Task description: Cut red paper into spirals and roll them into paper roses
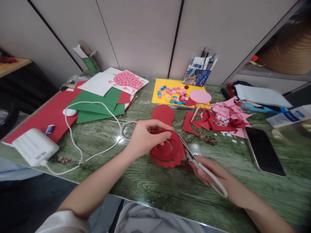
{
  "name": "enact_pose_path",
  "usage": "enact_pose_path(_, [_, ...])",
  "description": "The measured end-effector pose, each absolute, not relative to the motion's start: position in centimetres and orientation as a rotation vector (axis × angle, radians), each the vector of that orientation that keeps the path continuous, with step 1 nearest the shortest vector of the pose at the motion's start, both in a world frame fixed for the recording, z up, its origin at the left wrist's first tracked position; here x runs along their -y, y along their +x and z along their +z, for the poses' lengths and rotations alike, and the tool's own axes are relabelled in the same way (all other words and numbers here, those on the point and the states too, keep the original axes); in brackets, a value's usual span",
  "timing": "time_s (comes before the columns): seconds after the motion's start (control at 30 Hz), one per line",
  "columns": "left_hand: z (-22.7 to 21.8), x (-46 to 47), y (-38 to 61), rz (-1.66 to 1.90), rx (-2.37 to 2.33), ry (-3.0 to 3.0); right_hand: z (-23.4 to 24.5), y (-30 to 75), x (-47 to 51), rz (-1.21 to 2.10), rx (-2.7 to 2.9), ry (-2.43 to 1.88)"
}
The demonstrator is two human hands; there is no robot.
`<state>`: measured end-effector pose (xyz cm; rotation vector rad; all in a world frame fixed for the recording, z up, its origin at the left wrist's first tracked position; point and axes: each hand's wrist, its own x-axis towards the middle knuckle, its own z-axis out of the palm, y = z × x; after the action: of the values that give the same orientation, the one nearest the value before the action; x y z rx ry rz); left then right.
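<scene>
Mid-counter (pixel 155 191), the left hand (pixel 145 137) pinches the red paper spiral (pixel 167 152) at its 12 o'clock edge; it looks light, floppy and tearable, so is best held near the cut, and at 4 o'clock the right hand (pixel 215 176) has its fingers closed through the scissors (pixel 194 157).

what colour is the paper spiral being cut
Red; the head view shows the paper spiral, held by the left hand, at the scissors in the right hand.

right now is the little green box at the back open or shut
Open: the green box at the back of the table has its pale top flap lifted up, clear of the mouth.
</scene>
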<state>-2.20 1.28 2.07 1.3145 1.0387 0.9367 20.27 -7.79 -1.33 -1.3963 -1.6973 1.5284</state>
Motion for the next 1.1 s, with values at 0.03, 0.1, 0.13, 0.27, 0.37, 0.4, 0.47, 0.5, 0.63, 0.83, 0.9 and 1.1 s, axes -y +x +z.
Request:
enact_pose_path(0.03, [2.2, -1.4, -2.3, 0.917, -1.035, 1.316, -1.3, 20.4, 7.8, 1.521, 1.700, -1.398])
enact_pose_path(0.1, [2.4, -1.6, -2.6, 0.873, -1.032, 1.323, -1.2, 20.6, 7.9, 1.500, 1.708, -1.409])
enact_pose_path(0.13, [2.5, -1.7, -2.7, 0.851, -1.028, 1.330, -1.2, 20.7, 7.9, 1.494, 1.718, -1.419])
enact_pose_path(0.27, [2.7, -2.0, -3.2, 0.776, -1.000, 1.381, -0.8, 20.9, 7.7, 1.526, 1.817, -1.458])
enact_pose_path(0.37, [2.7, -2.2, -3.5, 0.738, -0.979, 1.422, -0.6, 21.0, 7.4, 1.567, 1.893, -1.447])
enact_pose_path(0.4, [2.7, -2.3, -3.6, 0.724, -0.969, 1.431, -0.5, 21.1, 7.3, 1.570, 1.915, -1.441])
enact_pose_path(0.47, [2.8, -2.4, -3.7, 0.689, -0.948, 1.442, -0.2, 21.2, 7.1, 1.553, 1.952, -1.449])
enact_pose_path(0.5, [2.8, -2.4, -3.8, 0.669, -0.937, 1.447, -0.1, 21.2, 7.0, 1.545, 1.971, -1.453])
enact_pose_path(0.63, [3.0, -2.5, -4.1, 0.595, -0.912, 1.476, 0.1, 21.4, 6.8, 1.591, 2.032, -1.443])
enact_pose_path(0.83, [2.5, -2.5, -3.6, 0.590, -0.896, 1.451, -0.8, 21.6, 7.2, 1.619, 1.940, -1.448])
enact_pose_path(0.9, [2.2, -2.4, -3.4, 0.592, -0.890, 1.444, -1.2, 21.5, 7.5, 1.613, 1.891, -1.456])
enact_pose_path(1.1, [1.9, -2.5, -3.2, 0.573, -0.877, 1.451, -1.2, 21.4, 7.6, 1.615, 1.875, -1.478])
